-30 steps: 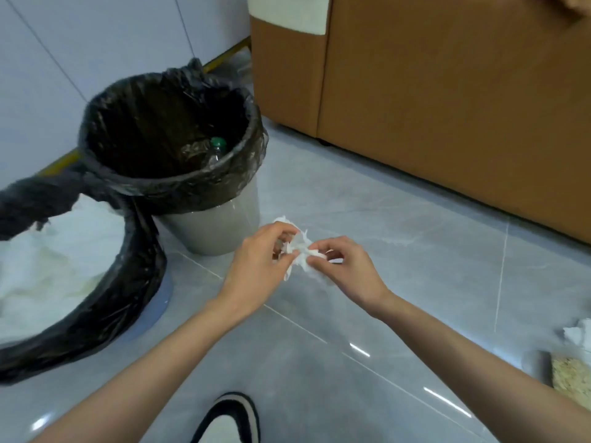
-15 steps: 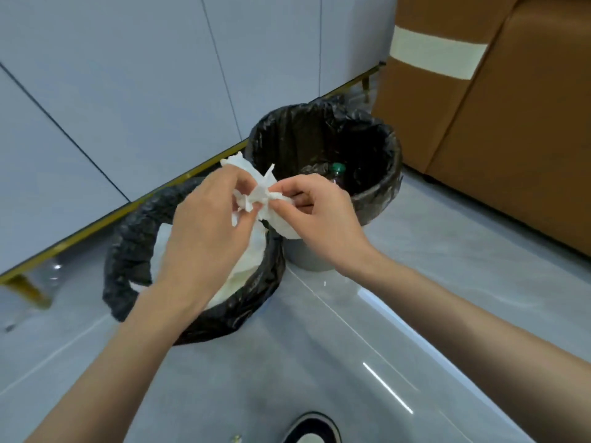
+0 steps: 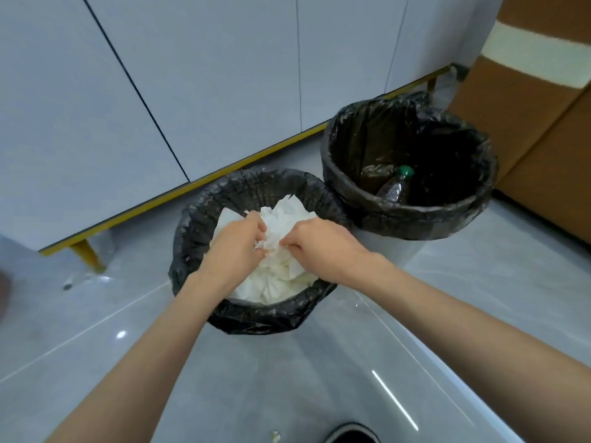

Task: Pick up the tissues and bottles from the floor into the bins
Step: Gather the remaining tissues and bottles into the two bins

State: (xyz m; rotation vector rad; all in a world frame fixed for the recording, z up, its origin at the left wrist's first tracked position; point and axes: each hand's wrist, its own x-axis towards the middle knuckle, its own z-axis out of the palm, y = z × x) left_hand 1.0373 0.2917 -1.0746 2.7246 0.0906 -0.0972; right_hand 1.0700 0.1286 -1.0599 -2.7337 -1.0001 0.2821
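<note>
Pinches one crumpled white tissue (image 3: 270,241) from both sides: left hand (image 3: 236,247) with fingers curled onto its left edge, right hand (image 3: 319,244) with fingers curled onto its right edge, knuckles of both turned up. Holds it stretched roughly left to right between the two grips, directly over the black-lined near bin (image 3: 192,251), low above the heap of tissues (image 3: 278,282) inside; cannot tell whether touching that heap. Shows the bottle (image 3: 395,188) down in the black-lined far bin (image 3: 479,199), just beside the near one on its right and closer to the wall (image 3: 224,75): tilted, long axis running from lower left to upper right in the view, green cap (image 3: 405,170) at the upper end, pointing toward the wall. Shows also a small white scrap (image 3: 275,437) on the grey floor (image 3: 415,330), near a shoe tip (image 3: 351,435).
</note>
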